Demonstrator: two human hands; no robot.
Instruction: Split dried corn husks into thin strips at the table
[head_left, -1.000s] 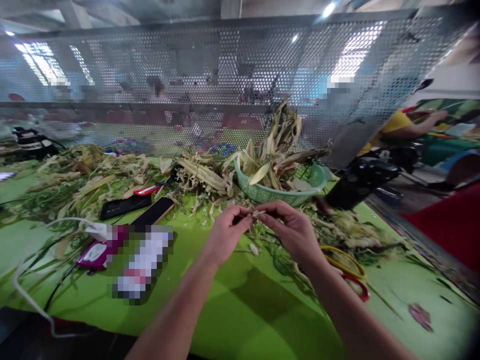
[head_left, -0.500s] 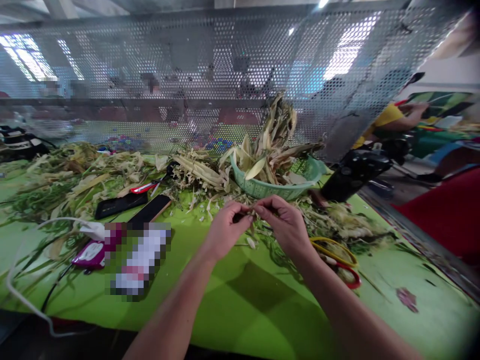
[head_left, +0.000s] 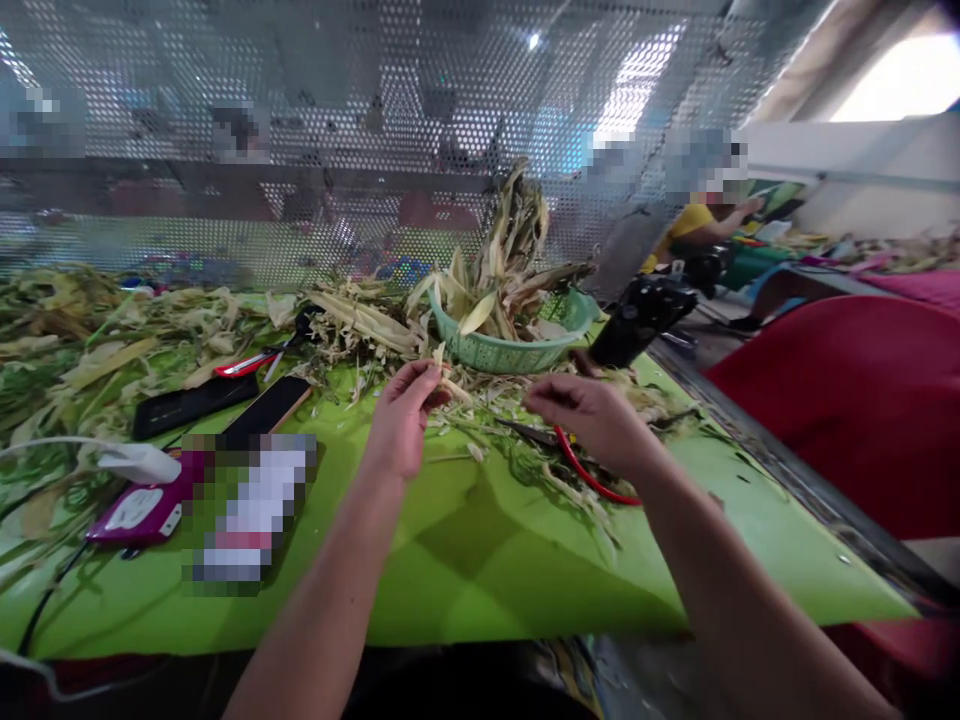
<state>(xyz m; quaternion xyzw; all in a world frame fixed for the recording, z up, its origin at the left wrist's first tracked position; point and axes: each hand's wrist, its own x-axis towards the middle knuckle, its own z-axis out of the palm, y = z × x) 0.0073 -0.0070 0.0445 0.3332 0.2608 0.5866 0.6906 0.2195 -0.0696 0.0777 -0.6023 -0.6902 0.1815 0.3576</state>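
My left hand (head_left: 405,415) is closed in a pinch, thumb against fingers, on a pale strip of dried corn husk (head_left: 454,388). My right hand (head_left: 589,415) hangs to the right, apart from the left, with its fingers curled together; whatever may be between them is hidden. Beneath and beside that hand lie scissors (head_left: 592,478) with a red handle loop and dark blades pointing left; the hand covers part of them. Behind both hands stands a green plastic basket (head_left: 510,352) heaped with dried corn husks (head_left: 517,240).
Husk scraps (head_left: 82,350) cover the table's left and back. Phones (head_left: 270,410), a red-handled cutter (head_left: 244,365), a purple box (head_left: 142,510) and a white cable (head_left: 45,442) lie left. A black machine (head_left: 641,315), red chair (head_left: 840,400) and another person's yellow sleeve (head_left: 690,228) are right.
My hands, together before, have moved apart; the left keeps the husk strip, the right has drawn away over the scissors. The view has turned slightly right, shifting things leftward.
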